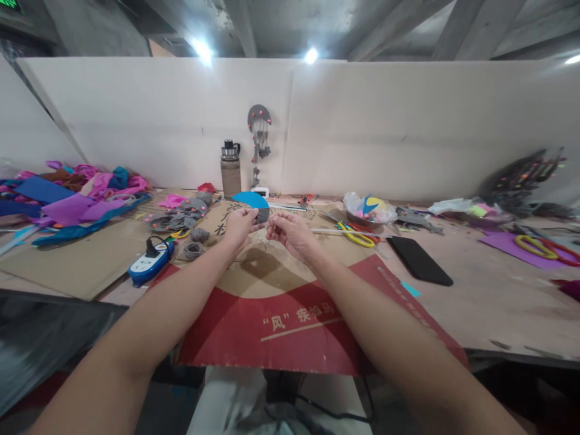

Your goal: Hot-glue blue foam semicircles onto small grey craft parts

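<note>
My left hand (240, 229) is raised over the cardboard sheet, thumb and fingers pinching a small dark grey felt piece (263, 215). Close beside it, my right hand (290, 232) has its fingertips pressed together. Whatever sits between those fingertips is too small to make out. Just behind the hands shows a round blue felt piece (248, 199), partly covered from this angle. Beneath both hands lies a red and brown printed cardboard sheet (272, 338). Left of them are grey felt pieces (176, 216) and a coil of grey yarn (194, 250).
A blue and white power strip (150, 264) and heaped coloured felt (72, 199) are on the left. At the back stands a bottle (231, 172) near a grey hanging ornament (260, 118). Yellow-handled scissors (357, 237) and a black phone (419, 260) lie right.
</note>
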`<state>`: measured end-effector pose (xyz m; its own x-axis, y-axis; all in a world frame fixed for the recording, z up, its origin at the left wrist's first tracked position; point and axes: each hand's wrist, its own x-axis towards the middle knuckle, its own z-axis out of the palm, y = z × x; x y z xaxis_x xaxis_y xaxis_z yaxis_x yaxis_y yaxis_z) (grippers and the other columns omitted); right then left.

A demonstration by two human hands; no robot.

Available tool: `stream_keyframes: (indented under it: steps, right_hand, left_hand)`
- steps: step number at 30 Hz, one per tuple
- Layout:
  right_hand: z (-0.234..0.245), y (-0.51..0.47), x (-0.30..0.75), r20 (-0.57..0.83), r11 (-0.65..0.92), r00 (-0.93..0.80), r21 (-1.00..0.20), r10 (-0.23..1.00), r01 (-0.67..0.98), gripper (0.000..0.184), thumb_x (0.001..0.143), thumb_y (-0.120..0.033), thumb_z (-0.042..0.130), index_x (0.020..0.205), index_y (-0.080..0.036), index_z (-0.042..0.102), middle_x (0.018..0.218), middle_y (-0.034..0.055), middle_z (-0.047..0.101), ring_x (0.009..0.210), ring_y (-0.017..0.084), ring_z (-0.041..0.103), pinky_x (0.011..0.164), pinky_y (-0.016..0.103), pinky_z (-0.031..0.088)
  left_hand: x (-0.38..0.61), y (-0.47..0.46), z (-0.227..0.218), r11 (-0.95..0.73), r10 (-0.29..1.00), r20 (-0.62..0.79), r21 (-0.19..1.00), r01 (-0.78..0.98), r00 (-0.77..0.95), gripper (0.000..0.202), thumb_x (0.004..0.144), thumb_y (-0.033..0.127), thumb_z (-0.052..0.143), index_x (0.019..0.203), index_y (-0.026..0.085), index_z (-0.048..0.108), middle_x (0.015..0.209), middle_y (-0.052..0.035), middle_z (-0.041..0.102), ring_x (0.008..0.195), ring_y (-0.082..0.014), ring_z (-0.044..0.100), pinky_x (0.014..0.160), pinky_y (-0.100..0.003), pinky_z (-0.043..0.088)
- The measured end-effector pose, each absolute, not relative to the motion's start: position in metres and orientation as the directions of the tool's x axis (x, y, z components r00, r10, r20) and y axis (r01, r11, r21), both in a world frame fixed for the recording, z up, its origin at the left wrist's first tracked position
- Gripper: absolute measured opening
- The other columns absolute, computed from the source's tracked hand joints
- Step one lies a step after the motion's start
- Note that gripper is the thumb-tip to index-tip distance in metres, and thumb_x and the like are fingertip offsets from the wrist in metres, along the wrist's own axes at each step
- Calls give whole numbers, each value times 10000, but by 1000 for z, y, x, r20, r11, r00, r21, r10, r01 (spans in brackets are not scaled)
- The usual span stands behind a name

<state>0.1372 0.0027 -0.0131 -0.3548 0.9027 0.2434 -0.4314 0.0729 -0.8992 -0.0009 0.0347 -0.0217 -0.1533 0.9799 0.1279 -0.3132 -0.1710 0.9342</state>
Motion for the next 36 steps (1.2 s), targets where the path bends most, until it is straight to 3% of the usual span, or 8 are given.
stream_keyframes:
  steps: [15,23,26,30,36]
  right_hand:
    - [-14,0,135,280,109,-399,-911,873,-399,177,734,-287,576,669,-204,434,549,-68,495,509,81,491,532,236,428]
    - [-19,6,137,282,120,-390,-913,877,-389,312,753,-450,613,681,-212,425,576,-55,504,544,93,506,566,253,436]
    - [-20,8,137,279,85,-406,-898,870,-433,238,728,-358,636,708,-205,454,639,-44,540,611,98,535,618,259,454]
    - [-17,7,137,266,47,-391,-872,881,-486,148,669,-186,574,703,-206,431,627,-61,490,587,85,497,574,229,414]
    - [-13,4,138,233,9,-404,-875,884,-485,147,672,-162,514,696,-206,376,640,-62,387,557,74,411,517,215,335]
  left_hand:
    - [-3,41,-30,-178,980,141,935,-308,-139,148,781,187,645,695,110,553,612,-5,594,533,-71,563,691,-298,566]
    - [-2,37,-26,-163,983,127,940,-299,-136,192,753,201,686,657,118,544,575,13,551,522,-63,528,684,-293,563]
    - [-2,37,-25,-166,982,134,943,-287,-131,182,761,193,672,655,121,542,538,32,508,503,-63,505,641,-276,559]
    - [-2,37,-25,-165,984,142,946,-278,-104,162,791,172,627,667,120,538,569,13,543,526,-68,527,655,-287,566]
    - [1,36,-25,-134,989,110,947,-291,-97,169,778,178,657,668,118,544,604,-8,579,536,-71,547,695,-311,569]
